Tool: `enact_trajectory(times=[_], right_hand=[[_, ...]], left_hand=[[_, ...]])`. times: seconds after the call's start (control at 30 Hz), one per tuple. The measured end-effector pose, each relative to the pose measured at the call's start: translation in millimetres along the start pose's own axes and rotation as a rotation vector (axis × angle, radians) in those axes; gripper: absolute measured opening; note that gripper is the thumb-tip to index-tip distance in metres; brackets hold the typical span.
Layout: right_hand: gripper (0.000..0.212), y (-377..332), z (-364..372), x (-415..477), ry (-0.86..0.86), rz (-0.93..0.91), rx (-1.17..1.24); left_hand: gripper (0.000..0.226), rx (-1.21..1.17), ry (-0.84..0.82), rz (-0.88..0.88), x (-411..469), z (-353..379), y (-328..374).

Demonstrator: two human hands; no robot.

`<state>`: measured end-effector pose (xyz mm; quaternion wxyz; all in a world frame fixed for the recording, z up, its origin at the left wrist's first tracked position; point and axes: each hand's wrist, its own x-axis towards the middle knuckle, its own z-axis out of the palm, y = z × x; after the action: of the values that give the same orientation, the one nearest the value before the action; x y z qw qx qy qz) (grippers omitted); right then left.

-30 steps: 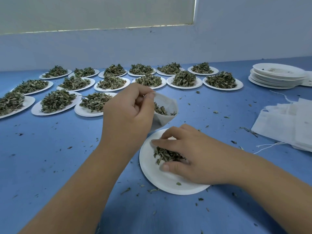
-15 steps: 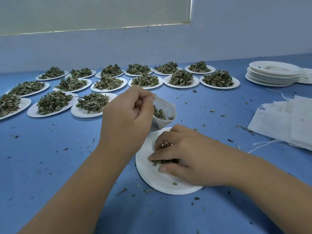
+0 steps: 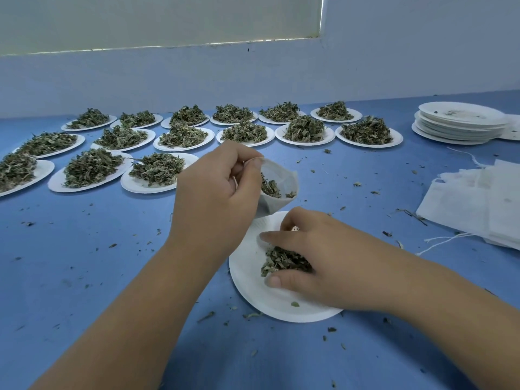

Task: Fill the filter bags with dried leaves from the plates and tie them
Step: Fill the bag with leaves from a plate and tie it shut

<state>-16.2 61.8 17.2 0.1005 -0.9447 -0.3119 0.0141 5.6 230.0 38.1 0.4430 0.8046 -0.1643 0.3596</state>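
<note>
Near the middle, just above the nearest paper plate (image 3: 253,294): a white filter bag (image 3: 281,175), mouth open and turned toward the camera, its rim pinched between the thumb and curled fingers of the left hand (image 3: 213,198). Inside the bag, a small dark heap of leaf (image 3: 270,188), filling only the bottom. Bottom of the bag touching or just over the plate's far rim; hard to tell which.

On the plate, the right hand (image 3: 332,260), palm down, thumb and bent fingers closed around a clump of dried leaves (image 3: 284,261). One loose green fragment near the plate's front rim.

Behind, three rough rows of loaded plates (image 3: 184,137), each heaped with leaves, rims close together or touching, reaching from the left edge of view to right of centre, the back row near the foot of the wall (image 3: 253,77). Far right: a stack of plates (image 3: 458,126), only specks on the top one. Nearer on the right: a pile of flat bags (image 3: 478,204), with drawstrings (image 3: 441,243) trailing toward the right forearm.

Open blue table (image 3: 84,277) left of the left forearm and in front of the plate, flecked with leaf crumbs. Tighter room to the right, between the right arm and the pile of flat bags.
</note>
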Motion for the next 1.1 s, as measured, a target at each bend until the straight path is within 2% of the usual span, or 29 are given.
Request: enact_trajectory(times=[0.17, 0.33, 0.47, 0.63, 0.8, 0.9, 1.1], right_hand=[[0.040, -5, -1, 1, 0.016, -0.038, 0.039], [0.031, -8, -3, 2, 0.004, -0.041, 0.066], [0.028, -10, -6, 2, 0.006, -0.035, 0.073], [0.026, -12, -7, 1, 0.013, -0.035, 0.045], [0.025, -11, -6, 1, 0.011, -0.035, 0.031], [0.019, -6, -13, -2, 0.043, -0.017, 0.185], [0.011, 4, -37, -12, 0.332, 0.024, 0.628]], left_hand=[[0.012, 0.008, 0.003, -0.004, 1, 0, 1], [0.013, 0.014, 0.000, -0.002, 0, 0, 1], [0.013, 0.044, 0.014, 0.027, 1, -2, 2], [0.014, 0.138, 0.111, 0.097, 6, -10, 0], [0.015, 0.186, 0.072, 0.126, 5, -9, 0], [0.014, 0.210, 0.043, 0.135, 4, -7, 0], [0.013, 0.236, -0.014, 0.126, 1, -5, 1]])
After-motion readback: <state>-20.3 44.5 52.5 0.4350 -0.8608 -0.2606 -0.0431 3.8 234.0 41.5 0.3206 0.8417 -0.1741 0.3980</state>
